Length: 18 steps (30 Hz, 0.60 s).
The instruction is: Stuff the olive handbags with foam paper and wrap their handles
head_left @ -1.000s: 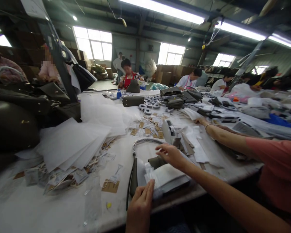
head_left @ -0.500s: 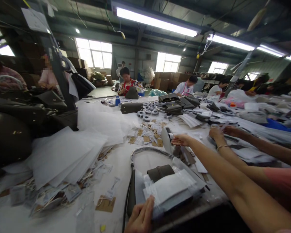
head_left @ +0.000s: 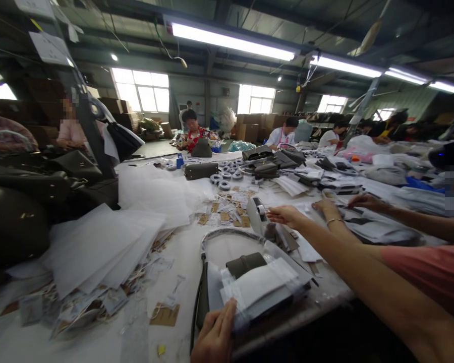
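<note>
A dark grey-green handbag (head_left: 201, 302) lies at the table's front edge, with white foam sheet (head_left: 267, 285) and clear plastic over it. Its wrapped handle (head_left: 234, 232) arches away from me. My left hand (head_left: 216, 330) grips the bag's near left side, fingers pressed on the wrapping. Further off stands a grey tape dispenser (head_left: 252, 214) with a roll in it. My right hand (head_left: 285, 217) is stretched out to its right side, fingertips pinched together at the tape end. The tape between the fingers is barely visible.
White foam sheets (head_left: 98, 247) and many tagged cards (head_left: 164, 313) cover the left. Dark bags (head_left: 15, 217) are piled at far left. Tape rolls (head_left: 224, 185) and bags lie behind the dispenser. At right, a co-worker's hands (head_left: 327, 207) work over another bag, close to my right arm.
The view has shifted slightly. My left hand stays on the bag and my right hand stays by the dispenser. The co-worker's hands have moved apart and lower over their bag.
</note>
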{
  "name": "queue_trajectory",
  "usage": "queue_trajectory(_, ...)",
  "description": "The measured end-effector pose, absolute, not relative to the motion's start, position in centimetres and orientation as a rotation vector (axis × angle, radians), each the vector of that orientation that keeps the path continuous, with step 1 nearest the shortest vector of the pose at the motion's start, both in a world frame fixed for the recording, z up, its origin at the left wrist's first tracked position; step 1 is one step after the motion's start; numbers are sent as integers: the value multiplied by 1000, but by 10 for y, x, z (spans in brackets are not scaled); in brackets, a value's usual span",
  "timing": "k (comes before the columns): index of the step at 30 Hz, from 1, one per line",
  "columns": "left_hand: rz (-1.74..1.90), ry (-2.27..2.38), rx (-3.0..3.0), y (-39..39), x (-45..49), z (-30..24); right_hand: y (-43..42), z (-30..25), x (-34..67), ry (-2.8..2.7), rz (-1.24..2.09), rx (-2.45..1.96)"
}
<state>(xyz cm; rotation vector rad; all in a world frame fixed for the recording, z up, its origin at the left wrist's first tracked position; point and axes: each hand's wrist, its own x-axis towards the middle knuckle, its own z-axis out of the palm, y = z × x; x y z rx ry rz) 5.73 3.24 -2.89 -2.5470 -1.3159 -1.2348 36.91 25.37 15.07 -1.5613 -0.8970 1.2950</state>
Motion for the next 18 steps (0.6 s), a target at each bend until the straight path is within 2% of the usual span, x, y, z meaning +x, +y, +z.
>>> queue_trajectory(9, -1238, -1509, -2561, 24, 60, -15, 163, 121, 376, -964, 1123, -1633)
queue_trajectory(18, -1232, -1457, -2537, 26, 60, -19, 179, 89, 391, -1238, 846, -1942)
